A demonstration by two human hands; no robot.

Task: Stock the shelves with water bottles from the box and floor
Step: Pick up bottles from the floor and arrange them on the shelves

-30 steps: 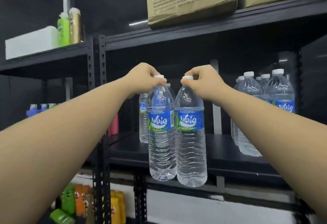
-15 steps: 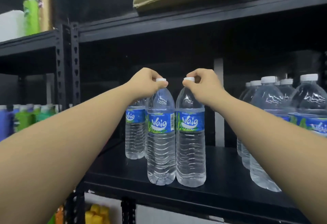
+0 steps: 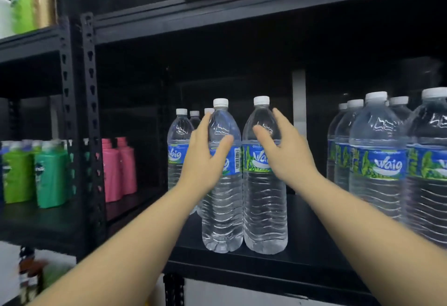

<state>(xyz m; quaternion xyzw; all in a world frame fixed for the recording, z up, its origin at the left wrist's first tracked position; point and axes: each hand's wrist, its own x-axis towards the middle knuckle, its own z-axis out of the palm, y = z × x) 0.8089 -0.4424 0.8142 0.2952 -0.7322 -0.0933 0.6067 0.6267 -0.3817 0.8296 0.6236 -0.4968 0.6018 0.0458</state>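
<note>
Two bottles set on the shelf, both hands spread.

The left hand (image 3: 205, 158) and right hand (image 3: 281, 150), fingers straight, hold nothing in front of two bottles (image 3: 264, 199) standing upright on the shelf (image 3: 314, 255). More bottles stand behind them and to the right. Box and floor are out of view, so what remains is unclear.
</note>
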